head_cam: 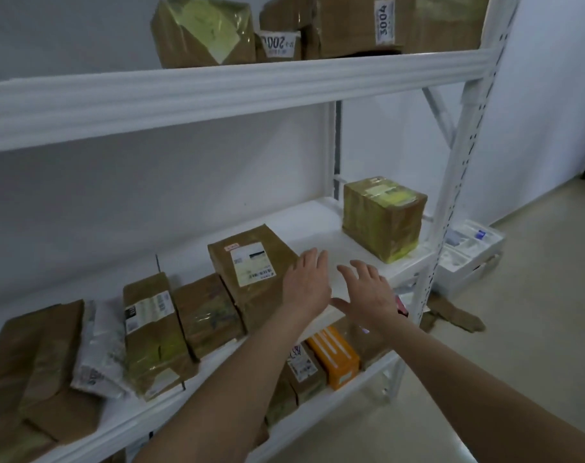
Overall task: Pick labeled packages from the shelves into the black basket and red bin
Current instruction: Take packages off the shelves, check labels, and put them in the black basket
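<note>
Left hand [306,284] and right hand [369,292]: fingers spread, grasping nothing, over middle shelf [318,228]. Labelled brown package [251,272] leans just beside left hand, possibly touching. Orange box [334,357] below, partly hidden.

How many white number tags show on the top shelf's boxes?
2: an upside-down tag in the middle, a sideways tag on the big box to its right. Others may be hidden.

Print on the tall package [251,262] just beside the left hand [306,284] too small to read, pink item [401,305] mostly hidden behind the right hand [371,292], cartons [204,31] high above both hands cut off at the top edge, brown packages [33,362] far left of the hands cropped
</note>
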### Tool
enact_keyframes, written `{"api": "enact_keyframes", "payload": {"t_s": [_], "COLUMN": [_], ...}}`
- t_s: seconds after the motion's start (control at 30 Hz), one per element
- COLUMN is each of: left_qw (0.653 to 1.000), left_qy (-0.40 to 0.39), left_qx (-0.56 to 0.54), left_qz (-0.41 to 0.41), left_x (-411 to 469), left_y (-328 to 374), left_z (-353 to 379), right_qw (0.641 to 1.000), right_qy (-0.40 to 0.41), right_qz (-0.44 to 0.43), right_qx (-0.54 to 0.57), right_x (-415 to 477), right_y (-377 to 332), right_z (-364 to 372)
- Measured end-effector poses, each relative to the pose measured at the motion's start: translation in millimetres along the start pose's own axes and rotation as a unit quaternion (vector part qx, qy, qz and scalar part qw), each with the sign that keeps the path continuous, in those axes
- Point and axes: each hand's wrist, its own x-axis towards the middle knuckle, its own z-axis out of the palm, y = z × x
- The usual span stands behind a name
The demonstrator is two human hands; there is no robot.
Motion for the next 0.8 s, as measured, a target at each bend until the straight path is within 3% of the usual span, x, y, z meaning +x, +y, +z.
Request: {"api": "enact_keyframes", "payload": {"t_s": [0.23,0.37,0.43,0.57,0.7,0.8], "left_qw": [0.979,0.940,0.925,0.931,0.938,0.952], "left_qy": [0.071,-0.002,-0.034,-0.016,-0.062,-0.101], "left_qx": [0.009,-0.030,-0.049,-0.073,-0.199,-0.160], "left_qz": [-0.192,-0.340,-0.376,-0.358,-0.277,-0.239], "left_x": [20,3,0,18,50,74], "left_y": [-62,-85,-82,-59,-18,8], "left_z": [-31,-33,-27,-19,-1,16], "right_qw": [0.981,0.963,0.959,0.963,0.979,0.983], "right_qy": [-0.058,-0.080,-0.077,-0.065,-0.050,-0.041], "right_qz": [-0.184,-0.257,-0.272,-0.262,-0.192,-0.166], "right_qx": [0.007,-0.018,-0.010,-0.009,-0.055,-0.061], "right_x": [64,78,80,88,106,115], "right_y": [-53,-61,-55,-26,26,51], "right_z": [3,12,15,12,1,-2]}}
